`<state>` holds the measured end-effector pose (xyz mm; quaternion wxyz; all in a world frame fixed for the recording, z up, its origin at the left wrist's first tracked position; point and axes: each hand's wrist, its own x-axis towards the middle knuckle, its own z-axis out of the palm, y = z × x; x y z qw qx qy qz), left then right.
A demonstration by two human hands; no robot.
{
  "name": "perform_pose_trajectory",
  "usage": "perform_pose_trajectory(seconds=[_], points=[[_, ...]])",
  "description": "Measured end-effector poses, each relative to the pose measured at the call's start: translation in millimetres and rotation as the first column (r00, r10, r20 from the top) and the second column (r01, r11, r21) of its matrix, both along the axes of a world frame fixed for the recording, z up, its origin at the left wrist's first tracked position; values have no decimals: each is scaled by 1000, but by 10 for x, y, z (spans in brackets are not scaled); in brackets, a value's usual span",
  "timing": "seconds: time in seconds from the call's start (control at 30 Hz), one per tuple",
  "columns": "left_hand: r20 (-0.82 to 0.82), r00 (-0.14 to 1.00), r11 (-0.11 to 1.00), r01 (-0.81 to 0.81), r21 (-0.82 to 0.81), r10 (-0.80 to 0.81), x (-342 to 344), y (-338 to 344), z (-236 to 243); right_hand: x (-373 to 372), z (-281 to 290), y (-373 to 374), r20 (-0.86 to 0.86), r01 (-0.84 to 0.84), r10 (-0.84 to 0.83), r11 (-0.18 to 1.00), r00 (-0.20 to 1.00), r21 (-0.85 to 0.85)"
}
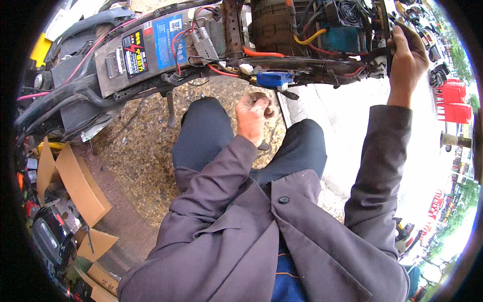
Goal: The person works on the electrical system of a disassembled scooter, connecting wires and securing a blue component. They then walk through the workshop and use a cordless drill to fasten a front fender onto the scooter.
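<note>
A stripped scooter frame (312, 64) stretches across the top, with a large grey battery (113, 65) in it. My left hand (253, 115) is curled closed between my knees, just below the frame and a blue connector block (274, 79). What its fingers hold, if anything, is too small to make out. At the frame's right end my right hand (406, 55) is closed on a dark upright bar (388, 40), the thumb along its near side; some fingers are hidden. Red, orange and yellow wires (309, 38) run by a finned controller with a fan (348, 12).
Open cardboard boxes (80, 183) stand at the lower left beside a black plastic part (52, 236). A metal kickstand (171, 108) hangs below the frame. Red plastic chairs (453, 100) and parked vehicles are at the far right. Speckled stone ground (141, 151) lies around my legs.
</note>
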<state>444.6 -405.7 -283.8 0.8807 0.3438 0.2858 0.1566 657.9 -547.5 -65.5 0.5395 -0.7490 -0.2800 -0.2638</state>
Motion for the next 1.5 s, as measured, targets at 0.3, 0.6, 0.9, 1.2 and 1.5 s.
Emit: perform_pose_trajectory(seconds=[0.3,0.6,0.9,1.2,1.5], points=[[143,980,967,-167,192,141,27,313,7,-98,58,71,-71,32,-31,999,997,18],[135,986,950,-137,281,102,110,342,-26,-158,75,138,-142,95,-88,995,986,44],[139,984,985,-131,114,115,99,302,-6,-129,74,133,-126,119,-117,993,985,10],[103,994,1000,24,0,-23,-39,383,-23,-127,65,150,-113,171,-175,984,978,-46],[250,956,915,233,-328,-153,-186,382,75,-131,126,195,-172,140,-158,984,972,-110]])
